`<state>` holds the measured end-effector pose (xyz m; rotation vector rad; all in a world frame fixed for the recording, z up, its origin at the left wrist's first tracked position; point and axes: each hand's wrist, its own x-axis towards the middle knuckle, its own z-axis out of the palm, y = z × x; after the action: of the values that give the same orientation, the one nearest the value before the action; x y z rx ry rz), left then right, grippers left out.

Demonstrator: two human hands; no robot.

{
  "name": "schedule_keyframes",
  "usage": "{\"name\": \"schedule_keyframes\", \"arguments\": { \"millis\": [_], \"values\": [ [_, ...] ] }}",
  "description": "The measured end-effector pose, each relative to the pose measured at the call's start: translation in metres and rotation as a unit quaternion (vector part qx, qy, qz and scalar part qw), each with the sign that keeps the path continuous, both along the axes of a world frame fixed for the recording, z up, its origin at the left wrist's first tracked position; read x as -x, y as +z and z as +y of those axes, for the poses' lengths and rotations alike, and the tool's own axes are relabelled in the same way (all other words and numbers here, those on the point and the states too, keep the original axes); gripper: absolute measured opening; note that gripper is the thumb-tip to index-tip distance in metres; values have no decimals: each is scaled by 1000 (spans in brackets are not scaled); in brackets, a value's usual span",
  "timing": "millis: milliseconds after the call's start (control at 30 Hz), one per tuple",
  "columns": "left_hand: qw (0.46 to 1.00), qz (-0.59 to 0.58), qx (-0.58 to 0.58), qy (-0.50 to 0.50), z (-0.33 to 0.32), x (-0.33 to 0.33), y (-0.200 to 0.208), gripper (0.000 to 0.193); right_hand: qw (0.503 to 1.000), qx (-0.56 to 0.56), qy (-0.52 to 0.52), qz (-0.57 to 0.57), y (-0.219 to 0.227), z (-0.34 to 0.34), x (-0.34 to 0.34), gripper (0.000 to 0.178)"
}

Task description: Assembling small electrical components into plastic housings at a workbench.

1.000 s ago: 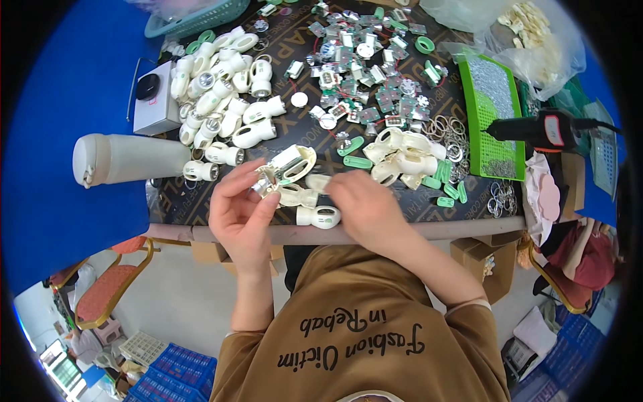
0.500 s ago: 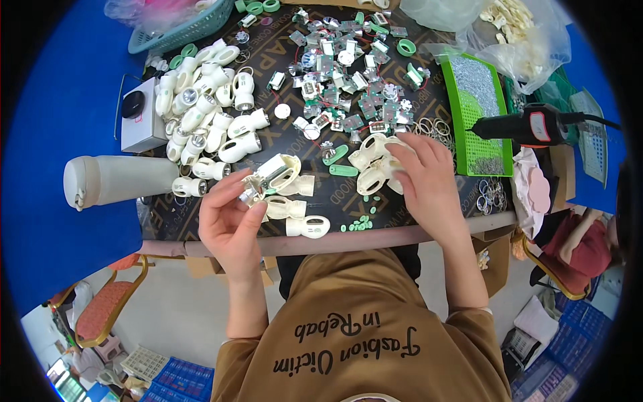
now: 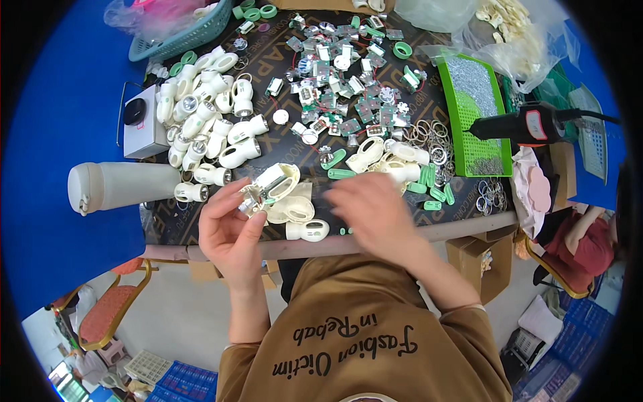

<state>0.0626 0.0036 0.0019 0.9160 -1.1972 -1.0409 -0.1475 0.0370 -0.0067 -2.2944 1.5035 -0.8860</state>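
My left hand (image 3: 231,228) pinches an open cream flashlight shell (image 3: 287,178) by its lamp end, with a silvery reflector and white insides showing. Below it lie more cream shell halves (image 3: 292,210) and a small cream flashlight piece (image 3: 308,230) near the table edge. To the right, my right hand (image 3: 378,211) is smeared by motion, its fingers pointing toward the held shell; whether they hold anything is unclear. Beyond that hand sit cream shell pieces (image 3: 402,161) and green oval strips (image 3: 435,194). The hand mostly hides some small green bits by the edge.
Assembled flashlights (image 3: 218,127) are heaped at left beside a white bottle (image 3: 127,185) and a white box (image 3: 144,120). Circuit boards with reflectors (image 3: 348,80) spread across the middle. At right, a black power tool (image 3: 519,125) lies over a green tray (image 3: 462,144), near metal rings (image 3: 439,144).
My right hand has left the cream shell pieces at right and swung left and nearer, uncovering green strips there. My left hand keeps its grip on the shell, almost unmoved.
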Motion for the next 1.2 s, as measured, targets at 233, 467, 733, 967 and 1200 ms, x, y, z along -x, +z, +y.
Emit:
{"name": "schedule_keyframes", "arguments": {
  "millis": [233, 467, 733, 967, 1200],
  "values": [
    [998, 28, -8, -58, -3, 18, 2, 33, 985, -92, -101, 109, 30, -6, 57, 42],
    [994, 43, 2, -98, -4, 30, 6, 31, 986, -122, -29, 112, 21, -12, 61, 48],
    [990, 58, 5, -125, -2, 38, 7, 31, 958, -51, -141, -246, 31, -11, 102, 13],
    [978, 100, -27, -178, 2, 58, 6, 36, 741, -187, -114, -635, 40, 10, 80, 18],
    [976, 89, -3, -200, 4, 63, 14, 35, 710, -239, 7, -662, 35, 5, 47, 35]
  ]
}}
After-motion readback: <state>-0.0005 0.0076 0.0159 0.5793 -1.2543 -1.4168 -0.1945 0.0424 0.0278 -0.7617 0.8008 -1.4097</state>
